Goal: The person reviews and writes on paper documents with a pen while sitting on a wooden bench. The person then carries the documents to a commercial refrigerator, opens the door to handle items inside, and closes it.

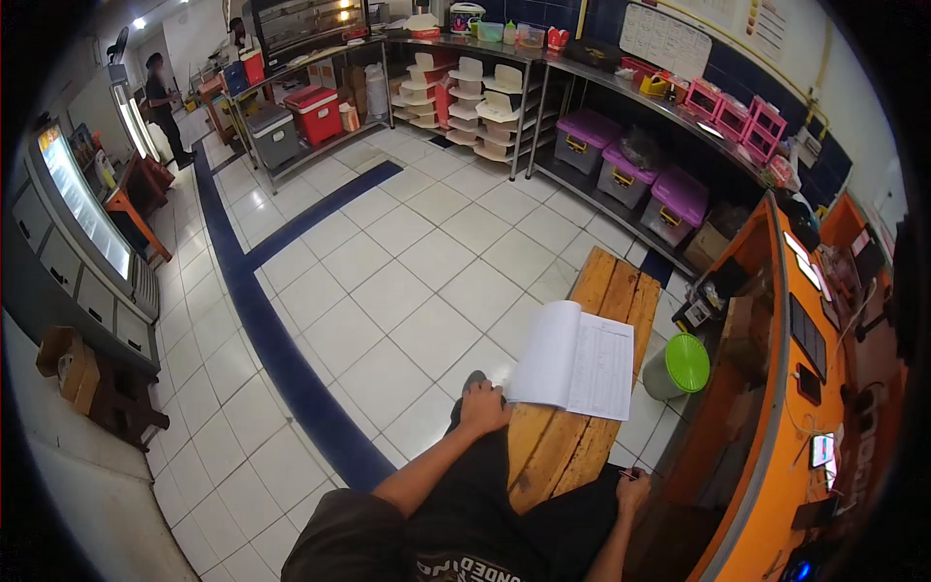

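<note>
An open book of papers (604, 364), with written or printed rows on its right page, lies on a wooden bench (560, 451). My left hand (485, 409) rests over my left knee, just beside the book's near left corner, and holds nothing. Beside my right thigh, my right hand (634, 493) grips a thin pen (627, 475). The bench runs forward between my legs, its slats worn and dark at the seams.
Right of the bench stands a bin with a green lid (687, 362). An orange counter (782, 451) bearing phones (808, 384) curves along my right. Steel shelving (582, 188) with purple-lidded boxes (680, 196) lies ahead. A person (161, 109) stands far left, near lit refrigerators (84, 196).
</note>
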A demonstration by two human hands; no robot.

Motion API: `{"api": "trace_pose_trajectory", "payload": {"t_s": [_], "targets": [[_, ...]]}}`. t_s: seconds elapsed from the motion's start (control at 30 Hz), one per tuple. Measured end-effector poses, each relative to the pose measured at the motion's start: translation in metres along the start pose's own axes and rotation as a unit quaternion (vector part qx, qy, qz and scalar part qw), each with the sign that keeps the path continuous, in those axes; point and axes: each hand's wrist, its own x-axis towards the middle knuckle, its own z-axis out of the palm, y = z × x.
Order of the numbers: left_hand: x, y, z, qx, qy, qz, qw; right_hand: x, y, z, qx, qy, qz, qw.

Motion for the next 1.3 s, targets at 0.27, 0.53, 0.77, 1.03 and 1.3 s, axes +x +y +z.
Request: {"api": "trace_pose_trajectory", "payload": {"t_s": [0.27, 0.53, 0.77, 1.03, 1.3], "targets": [[0.001, -0.001, 0.000, -0.050, -0.005, -0.032, 0.998, -0.001, 0.000, -0.003, 0.000, -0.010, 0.006, 1.000], [0.020, -0.054, 0.040, -0.333, -0.075, -0.163, 0.926, 0.009, 0.012, -0.003, -0.024, -0.006, -0.012, 1.000], [-0.004, -0.087, 0.162, -0.695, -0.125, -0.236, 0.667, 0.019, 0.015, -0.016, -0.095, -0.001, 0.035, 0.995], [-0.061, -0.069, 0.122, -0.812, -0.156, -0.329, 0.456, 0.012, 0.005, -0.035, -0.185, 0.040, 0.017, 0.982], [-0.096, -0.106, 0.057, -0.895, -0.051, -0.293, 0.333, -0.011, -0.029, -0.058, -0.265, -0.219, -0.065, 0.937]]}}
